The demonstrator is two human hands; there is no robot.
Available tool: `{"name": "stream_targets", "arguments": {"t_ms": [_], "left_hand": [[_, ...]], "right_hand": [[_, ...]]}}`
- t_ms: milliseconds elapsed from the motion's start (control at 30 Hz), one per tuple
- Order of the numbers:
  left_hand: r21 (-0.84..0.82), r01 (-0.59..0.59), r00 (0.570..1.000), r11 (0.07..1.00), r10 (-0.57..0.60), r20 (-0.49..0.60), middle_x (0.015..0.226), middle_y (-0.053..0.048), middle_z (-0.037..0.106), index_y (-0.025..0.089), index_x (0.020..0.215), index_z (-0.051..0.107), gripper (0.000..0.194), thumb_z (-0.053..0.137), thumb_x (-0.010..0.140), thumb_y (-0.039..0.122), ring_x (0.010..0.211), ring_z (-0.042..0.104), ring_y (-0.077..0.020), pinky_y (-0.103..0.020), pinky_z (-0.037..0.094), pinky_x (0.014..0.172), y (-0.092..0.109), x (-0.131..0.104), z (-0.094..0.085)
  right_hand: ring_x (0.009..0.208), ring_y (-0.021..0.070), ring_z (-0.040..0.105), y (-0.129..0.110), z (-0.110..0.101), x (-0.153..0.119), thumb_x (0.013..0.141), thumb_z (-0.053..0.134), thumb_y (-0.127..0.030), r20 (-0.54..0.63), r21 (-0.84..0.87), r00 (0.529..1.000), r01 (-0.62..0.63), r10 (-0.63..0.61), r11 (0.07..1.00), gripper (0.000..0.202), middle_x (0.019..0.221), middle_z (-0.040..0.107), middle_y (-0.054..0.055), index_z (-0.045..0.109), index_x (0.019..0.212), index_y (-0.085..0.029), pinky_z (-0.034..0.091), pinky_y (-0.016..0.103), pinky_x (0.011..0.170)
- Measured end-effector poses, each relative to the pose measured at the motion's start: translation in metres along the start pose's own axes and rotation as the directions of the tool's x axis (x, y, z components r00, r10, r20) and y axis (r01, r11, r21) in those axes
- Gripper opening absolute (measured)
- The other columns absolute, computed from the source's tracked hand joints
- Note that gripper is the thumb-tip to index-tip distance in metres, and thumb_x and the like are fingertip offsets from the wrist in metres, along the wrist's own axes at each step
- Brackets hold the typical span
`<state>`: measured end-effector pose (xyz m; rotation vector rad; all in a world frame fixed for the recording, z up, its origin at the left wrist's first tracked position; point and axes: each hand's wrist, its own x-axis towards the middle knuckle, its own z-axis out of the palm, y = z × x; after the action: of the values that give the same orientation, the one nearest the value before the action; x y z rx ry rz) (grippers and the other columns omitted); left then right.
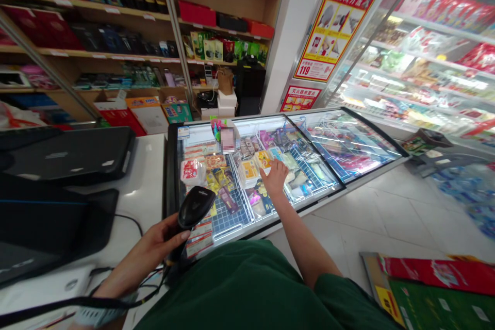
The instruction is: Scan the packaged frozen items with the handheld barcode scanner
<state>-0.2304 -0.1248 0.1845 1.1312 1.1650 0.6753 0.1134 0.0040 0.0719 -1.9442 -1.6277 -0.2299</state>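
Note:
My left hand is wrapped round the handle of a black barcode scanner, its head tilted up over the near left corner of a glass-topped chest freezer. A black cable trails from the scanner past my wrist. My right hand reaches over the freezer, fingers apart and slightly bent, with nothing visible in it. Just beside its fingertips are yellow-and-white packages; whether I touch them or the glass, I cannot tell. A red-and-white package and wrapped ice creams are near the scanner.
On my left stands a white counter with black electronic equipment. Shelves of bottles and boxes line the back wall. A lit display fridge is at the right, and red and green cartons are at the lower right.

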Motion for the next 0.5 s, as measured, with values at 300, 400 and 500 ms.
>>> {"name": "stream_targets", "arguments": {"t_ms": [300,400,500], "left_hand": [[-0.055,0.036,0.996,0.998,-0.04,-0.082,0.112,-0.008,0.074,0.021,0.114,0.069,0.05,0.077,0.07,0.045,0.103,0.067,-0.0276,-0.035,0.053,0.093,-0.016,-0.011,-0.016],[-0.066,0.054,0.992,0.996,-0.061,-0.109,0.109,-0.008,0.075,0.02,0.114,0.068,0.052,0.077,0.07,0.046,0.098,0.069,-0.0275,-0.036,0.054,0.09,-0.024,-0.015,-0.024],[-0.106,0.037,0.98,0.994,-0.057,-0.189,0.106,-0.008,0.076,0.019,0.112,0.068,0.053,0.078,0.069,0.048,0.096,0.069,-0.0272,-0.036,0.053,0.091,-0.028,-0.021,-0.025]], "right_hand": [[0.115,0.0279,0.048,-0.033,-0.017,-0.009,0.093,0.05,-0.037,-0.044,0.198,0.993,0.117,-0.11,0.973,0.031,0.117,0.057,0.014,0.057,0.114,-0.016,0.034,0.045,0.101],[0.109,0.0255,0.051,-0.058,-0.013,-0.016,0.093,0.049,-0.034,0.005,0.311,0.983,0.174,-0.185,0.934,0.027,0.109,0.06,0.013,0.057,0.112,-0.016,0.039,0.041,0.099],[0.104,0.0238,0.055,-0.085,0.001,-0.027,0.092,0.051,-0.033,0.112,0.419,0.965,0.17,-0.237,0.892,0.025,0.106,0.061,0.011,0.059,0.11,-0.017,0.044,0.038,0.093]]}}
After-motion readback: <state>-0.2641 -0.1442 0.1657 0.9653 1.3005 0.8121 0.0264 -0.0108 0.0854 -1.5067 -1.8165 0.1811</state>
